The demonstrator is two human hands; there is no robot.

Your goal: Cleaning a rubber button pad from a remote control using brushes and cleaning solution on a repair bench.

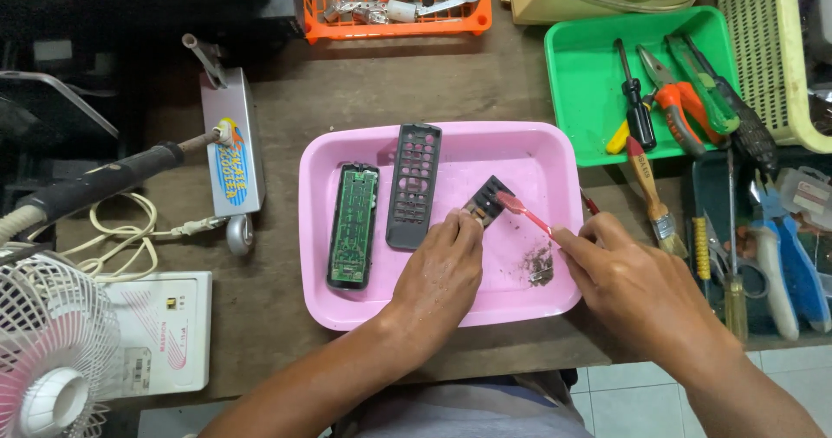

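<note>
Small black keypad piece (487, 201) pinned by left hand (440, 269) fingertips near middle of pink tray (347, 312); red toothbrush (523, 214) pinched in right hand (628, 286), bristles laid on piece

Risk judged: piece flicked loose if pressed lightly; debris (539, 265) scattered onto counter (269, 317)

Piece long axis diagonal, toward tray's far right corner; brush pointed far-left

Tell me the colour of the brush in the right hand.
Red toothbrush, held by the right hand; head view.
</note>
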